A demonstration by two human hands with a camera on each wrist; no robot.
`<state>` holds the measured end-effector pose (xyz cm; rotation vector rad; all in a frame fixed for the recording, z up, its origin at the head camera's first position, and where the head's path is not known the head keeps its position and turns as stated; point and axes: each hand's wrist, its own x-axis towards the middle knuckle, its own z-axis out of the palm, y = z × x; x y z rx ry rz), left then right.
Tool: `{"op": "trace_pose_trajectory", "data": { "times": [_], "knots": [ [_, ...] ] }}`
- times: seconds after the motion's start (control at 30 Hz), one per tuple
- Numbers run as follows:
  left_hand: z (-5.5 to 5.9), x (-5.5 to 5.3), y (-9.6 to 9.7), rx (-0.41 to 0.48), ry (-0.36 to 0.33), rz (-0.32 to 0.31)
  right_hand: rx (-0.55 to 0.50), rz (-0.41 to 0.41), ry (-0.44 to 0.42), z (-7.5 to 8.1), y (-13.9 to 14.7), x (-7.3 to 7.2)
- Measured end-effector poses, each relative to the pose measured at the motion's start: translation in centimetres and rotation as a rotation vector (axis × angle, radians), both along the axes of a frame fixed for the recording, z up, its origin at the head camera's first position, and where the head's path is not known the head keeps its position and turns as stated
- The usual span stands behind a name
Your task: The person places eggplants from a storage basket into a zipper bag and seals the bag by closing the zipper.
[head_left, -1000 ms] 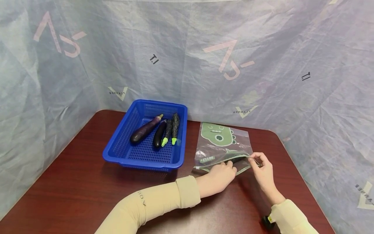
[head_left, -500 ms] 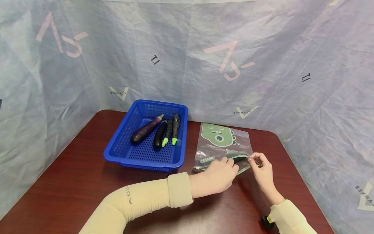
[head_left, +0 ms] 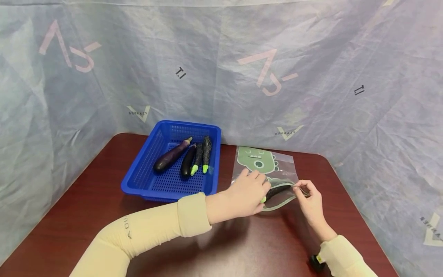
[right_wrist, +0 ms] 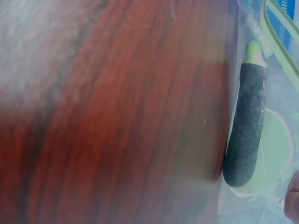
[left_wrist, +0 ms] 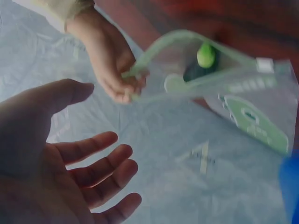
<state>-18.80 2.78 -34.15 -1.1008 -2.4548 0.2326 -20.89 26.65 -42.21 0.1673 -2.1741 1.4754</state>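
A clear zip bag (head_left: 286, 166) printed with a green cartoon creature lies on the table, its mouth gaping toward me. Inside it rests a dark bumpy cucumber (head_left: 277, 191) with a light green tip; the right wrist view shows this cucumber (right_wrist: 247, 121) at full length through the plastic. My right hand (head_left: 313, 206) pinches the right corner of the bag's mouth between thumb and fingers. My left hand (head_left: 242, 196) is over the left part of the bag and hides some of it. In the left wrist view the left hand (left_wrist: 60, 163) has its fingers spread, holding nothing.
Left of the bag stands a blue perforated basket (head_left: 136, 179). It holds a large purple eggplant (head_left: 171, 157), a smaller dark eggplant (head_left: 188, 161) and two bumpy cucumbers (head_left: 206, 154). A grey printed cloth (head_left: 221, 73) hangs behind the table. A small black object (head_left: 315, 263) lies beside the right sleeve.
My left hand has come out of the bag's mouth, moving left and up with its fingers loosened. The cucumber's green tip now shows in the wider opening. My right hand stays put.
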Motion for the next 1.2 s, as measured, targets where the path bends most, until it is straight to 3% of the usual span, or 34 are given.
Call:
{"op": "trace_pose_trajectory", "data": {
  "times": [0.2,0.43,0.63,0.93,1.2],
  "knots": [
    [2.1,-1.0,-1.9,-0.004,-0.029,0.015,-0.004,-0.007,-0.002,0.1,-0.3,-0.1],
    [3.7,-1.9,-4.1,-0.016,-0.023,0.022,0.003,-0.016,-0.014,0.0,-0.4,-0.1],
    [4.7,-2.7,-6.1,-0.005,-0.122,0.058,-0.020,-0.012,-0.013,0.0,-0.4,-0.2],
    [4.3,-5.8,-9.7,0.086,-0.204,0.110,-0.019,-0.017,0.000,0.2,-0.5,-0.2],
    [3.7,-8.8,-12.9,0.130,-0.312,0.234,-0.002,-0.031,-0.022,0.3,-0.6,-0.1]
  ]
}}
